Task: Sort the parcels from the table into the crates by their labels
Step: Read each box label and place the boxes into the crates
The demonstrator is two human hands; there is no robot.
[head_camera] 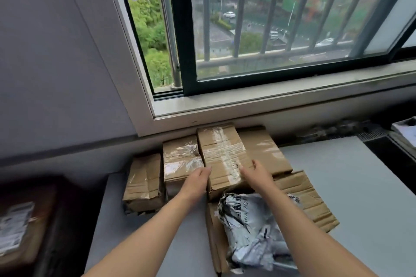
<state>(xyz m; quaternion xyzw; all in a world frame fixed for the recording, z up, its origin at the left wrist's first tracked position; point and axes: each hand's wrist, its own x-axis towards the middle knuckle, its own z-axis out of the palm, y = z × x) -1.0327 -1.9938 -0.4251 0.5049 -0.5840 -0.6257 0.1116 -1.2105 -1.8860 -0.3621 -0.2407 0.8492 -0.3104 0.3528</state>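
- Item in hand: taped box (pixel 221 153), brown cardboard with clear tape crossed over its top. It stood at the back of the table (pixel 360 186), its far end close under the window sill (pixel 270 101).
- Bearing: straight ahead of the person, between the two forearms. Its long axis ran away from the body toward the window, so the near short end faced the hands.
- Left hand (pixel 198 179): fingers straight and together, laid along the box's left flank in the seam against the neighbouring taped parcel (pixel 180 159). It was pressing or touching and had closed on nothing.
- Right hand (pixel 254 173): fingers extended, thumb lifted, resting on the top near the right edge, with nothing gripped.
- Nearness: both hands reached the near third of the box about equally. The left sat lower on the side, the right higher on the top.
- Neighbours: a smaller worn box (pixel 144 183) lay further left. Flat cardboard parcels (pixel 304 195) lay beneath and to the right, and a crumpled grey mailer (pixel 254 229) lay just in front of the near end.
- Destination: a dark crate (pixel 56 231), blurred, lay low to the left, well apart from the box.
- Judgement: a two-sided lift looked due. The box should come up and back over the mailer, then swing left.
- No label was readable on the box.
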